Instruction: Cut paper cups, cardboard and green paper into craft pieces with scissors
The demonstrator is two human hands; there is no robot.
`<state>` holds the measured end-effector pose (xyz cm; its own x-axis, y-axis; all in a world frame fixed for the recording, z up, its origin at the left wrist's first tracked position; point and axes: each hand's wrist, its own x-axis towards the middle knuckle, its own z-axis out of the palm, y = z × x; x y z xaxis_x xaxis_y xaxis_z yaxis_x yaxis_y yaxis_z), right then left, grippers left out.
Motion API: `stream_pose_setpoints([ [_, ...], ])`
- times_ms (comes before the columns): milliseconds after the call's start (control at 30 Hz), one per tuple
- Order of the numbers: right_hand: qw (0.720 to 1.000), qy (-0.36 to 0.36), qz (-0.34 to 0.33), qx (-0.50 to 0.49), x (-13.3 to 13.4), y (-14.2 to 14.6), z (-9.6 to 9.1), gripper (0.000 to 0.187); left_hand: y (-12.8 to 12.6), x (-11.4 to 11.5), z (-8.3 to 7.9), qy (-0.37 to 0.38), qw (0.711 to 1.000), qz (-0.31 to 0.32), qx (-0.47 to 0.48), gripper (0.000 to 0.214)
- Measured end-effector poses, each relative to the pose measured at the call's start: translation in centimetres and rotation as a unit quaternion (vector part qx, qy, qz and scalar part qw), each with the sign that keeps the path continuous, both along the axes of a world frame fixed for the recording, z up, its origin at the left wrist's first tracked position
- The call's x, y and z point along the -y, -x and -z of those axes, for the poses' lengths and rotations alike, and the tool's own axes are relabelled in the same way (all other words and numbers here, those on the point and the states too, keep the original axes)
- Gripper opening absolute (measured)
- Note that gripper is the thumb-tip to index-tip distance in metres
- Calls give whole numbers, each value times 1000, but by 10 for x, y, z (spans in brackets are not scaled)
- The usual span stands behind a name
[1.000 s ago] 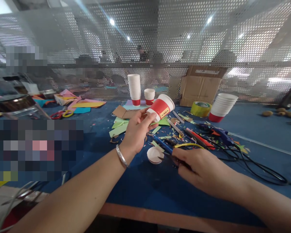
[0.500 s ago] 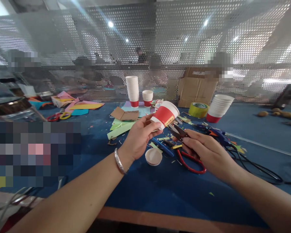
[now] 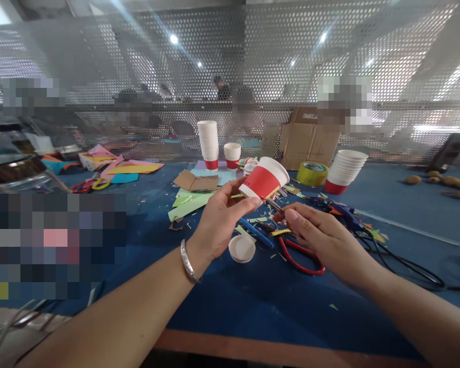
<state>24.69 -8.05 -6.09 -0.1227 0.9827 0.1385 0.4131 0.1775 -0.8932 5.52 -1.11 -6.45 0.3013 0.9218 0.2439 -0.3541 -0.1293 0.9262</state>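
My left hand (image 3: 228, 214) is closed around the lower part of a red and white paper cup (image 3: 266, 179), held tilted with its wide rim toward the upper right. My right hand (image 3: 314, 230) grips small dark scissors (image 3: 275, 205), whose blades meet the cup's side near its lower edge. How the fingers sit in the handles is hidden. Below the cup, a shallow round white paper piece (image 3: 242, 249) lies on the blue table (image 3: 230, 301). Beside it are a blue pen-like stick (image 3: 257, 233) and a red loop handle (image 3: 301, 263) partly under my right hand.
Stacked paper cups stand at the back (image 3: 208, 145) and right (image 3: 346, 171). Yellow tape (image 3: 312, 174), a cardboard box (image 3: 308, 143) and a blue glue gun (image 3: 343, 214) with a black cord lie nearby. Paper scraps (image 3: 193, 204) surround the work; a perforated metal screen (image 3: 168, 76) closes the back.
The cup has turned in my left hand and shifted slightly right, showing more plain red. The scissor blades, spread before, now look closer together against the cup.
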Motion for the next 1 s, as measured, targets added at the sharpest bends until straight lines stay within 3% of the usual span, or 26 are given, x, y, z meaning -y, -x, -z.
stream_pose_setpoints([
  [300,996,52,5,-73,0,1,0,46,-1,1,1,-15,1000,-9,-8,51],
  [533,982,86,-10,-166,1,4,-1,42,-4,10,3,-70,996,-18,-52,55],
  [1000,963,112,-15,-246,1,7,-2,40,-13,22,5,-16,999,-3,-48,51],
])
